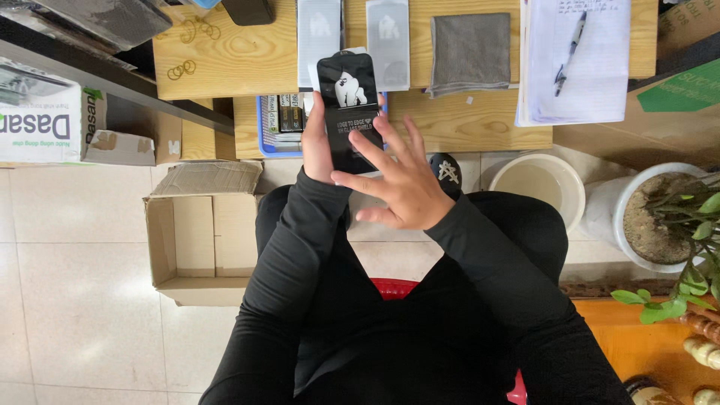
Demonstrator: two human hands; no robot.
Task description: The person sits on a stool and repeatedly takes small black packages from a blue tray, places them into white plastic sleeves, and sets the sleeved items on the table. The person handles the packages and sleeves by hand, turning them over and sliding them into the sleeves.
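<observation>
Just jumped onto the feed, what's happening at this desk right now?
A person in black sleeves sits at a wooden desk. Their left hand holds up a flat black packet with a white picture on it, and the right hand is spread open just in front of it, fingertips at its lower edge. Two grey packets, a grey cloth and a notepad with a pen lie on the desk. An open cardboard box sits on the floor.

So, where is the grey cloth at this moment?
In the head view, the grey cloth lies on the wooden desk, upper middle, between a white sleeve and the paper stack with a pen.
</observation>
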